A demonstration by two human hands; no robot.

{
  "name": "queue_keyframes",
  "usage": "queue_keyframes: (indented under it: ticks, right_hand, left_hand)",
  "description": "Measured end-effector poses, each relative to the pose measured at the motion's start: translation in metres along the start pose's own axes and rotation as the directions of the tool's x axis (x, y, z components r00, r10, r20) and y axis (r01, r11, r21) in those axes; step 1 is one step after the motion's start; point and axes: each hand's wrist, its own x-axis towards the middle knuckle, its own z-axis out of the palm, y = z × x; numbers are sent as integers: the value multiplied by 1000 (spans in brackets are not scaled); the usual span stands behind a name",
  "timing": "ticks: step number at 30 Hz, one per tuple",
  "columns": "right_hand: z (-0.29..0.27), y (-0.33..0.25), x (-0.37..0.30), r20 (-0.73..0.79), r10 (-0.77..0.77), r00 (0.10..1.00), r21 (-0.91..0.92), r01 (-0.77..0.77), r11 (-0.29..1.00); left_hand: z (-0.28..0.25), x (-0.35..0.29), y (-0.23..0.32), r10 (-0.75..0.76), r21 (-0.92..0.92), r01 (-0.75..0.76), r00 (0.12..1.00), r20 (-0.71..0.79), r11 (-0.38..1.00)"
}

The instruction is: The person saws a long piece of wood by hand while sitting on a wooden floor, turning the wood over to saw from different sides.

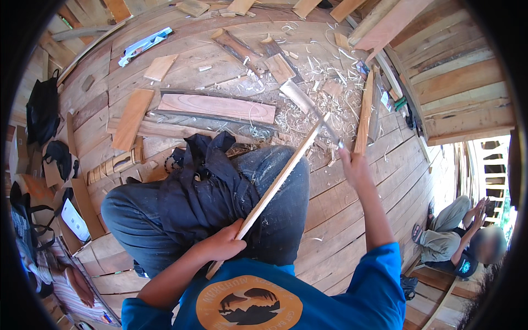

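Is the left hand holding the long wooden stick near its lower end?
Yes, the left hand is closed around the long wooden stick close to its lower end, above the dark cloth.

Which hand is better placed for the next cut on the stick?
Likely right. The right hand grips the blade, which lies against the stick's far end. The left hand is busy gripping the stick's near end.

I count two hands at work, the left hand (223, 245) and right hand (352, 165), with one thin wooden stick (278, 184) and one long blade (313, 113) between them. On the plank floor (341, 220) I log one broad reddish board (217, 107), one dark cloth bundle (203, 181), two black bags (43, 110) and one seated person (459, 236); the wood shavings (324, 82) are too many to count.
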Motion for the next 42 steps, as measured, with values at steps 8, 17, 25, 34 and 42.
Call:
queue_keyframes:
  ticks: [8,17,25,34,42]
  right_hand:
    - [51,-16,-31,56,-274,960,-23,275,961]
    - [50,-37,-45,57,-379,924,-120,383,916]
    - [41,-28,-25,2,-301,954,-191,296,936]
    - [19,-18,-4,-56,-268,962,-306,239,921]
    - [42,-28,-17,61,-195,979,-291,204,935]
  left_hand:
    - [-5,-7,5,-15,-102,22,998,67,995]
    - [-6,-1,8,-29,-180,45,996,86,983]
    - [-9,-4,15,-67,-136,86,989,135,987]
    - [-12,-2,16,-100,-103,118,981,167,988]
    - [-11,-9,3,-96,-129,116,984,150,985]
